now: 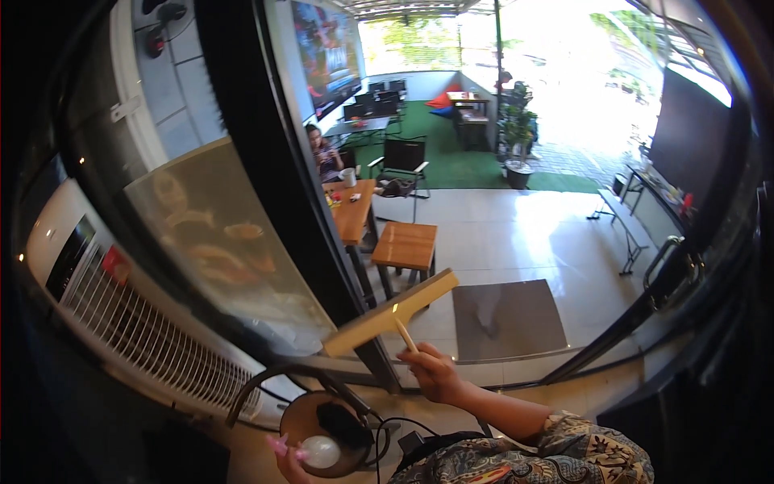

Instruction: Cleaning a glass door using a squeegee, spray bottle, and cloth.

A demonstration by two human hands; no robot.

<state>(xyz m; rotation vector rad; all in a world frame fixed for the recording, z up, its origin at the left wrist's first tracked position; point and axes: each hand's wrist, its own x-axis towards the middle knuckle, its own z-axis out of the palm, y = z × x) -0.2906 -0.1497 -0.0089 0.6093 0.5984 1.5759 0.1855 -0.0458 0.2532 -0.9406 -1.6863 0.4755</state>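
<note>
My right hand [435,373] is closed around the thin handle of a pale yellow squeegee [387,313]. Its long blade is raised at a slant in front of a black door frame [266,121] and the glass. Low at the picture's edge, my left hand [293,468] grips a spray bottle [321,452] with a pink trigger head and a whitish, see-through body; part of this hand is cut off. Behind the bottle stands a round-seated chair [292,415] with a curved back rail. A crumpled black item [345,426], perhaps a cloth, lies on its seat.
A tall white air conditioner [161,323] stands at left beside a glass panel with a faded poster [218,242]. Beyond the doorway are a grey mat [509,320], a wooden stool [406,245], a table [351,214] with a seated person [325,157], and a bench [625,219].
</note>
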